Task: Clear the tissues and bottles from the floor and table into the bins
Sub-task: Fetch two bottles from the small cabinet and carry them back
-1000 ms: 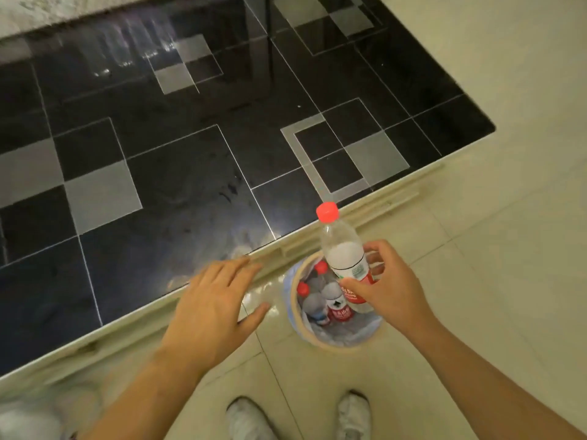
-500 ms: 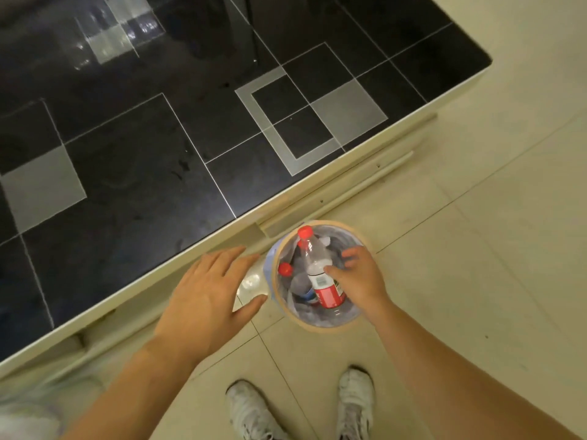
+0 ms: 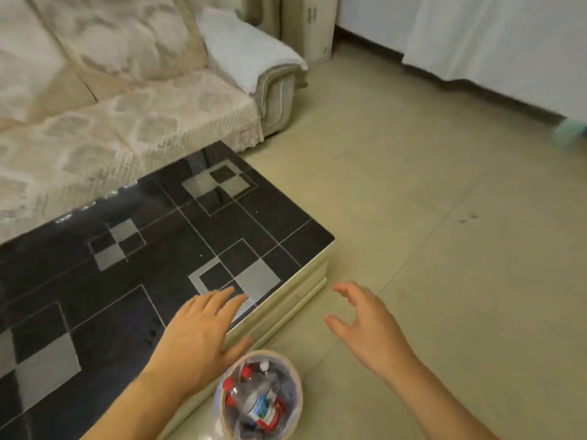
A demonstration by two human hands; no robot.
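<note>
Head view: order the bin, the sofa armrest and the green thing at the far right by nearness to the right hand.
From the right hand:
1. Bin, just down-left on the floor, beside the table.
2. Sofa armrest, far up-left past the table.
3. Green thing, far upper right by the wall; blurred, and close to the armrest's rank.

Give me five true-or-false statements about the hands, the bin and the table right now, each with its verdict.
1. The right hand grips a bottle. False: it is open and empty, above the floor.
2. The bin holds red-capped bottles. True.
3. The bin stands on the table. False: it stands on the floor, beside the table's near edge.
4. The left hand is spread flat over the table's near corner, holding nothing. True.
5. Bottles stand on the visible part of the black tabletop. False: none show there.
</note>
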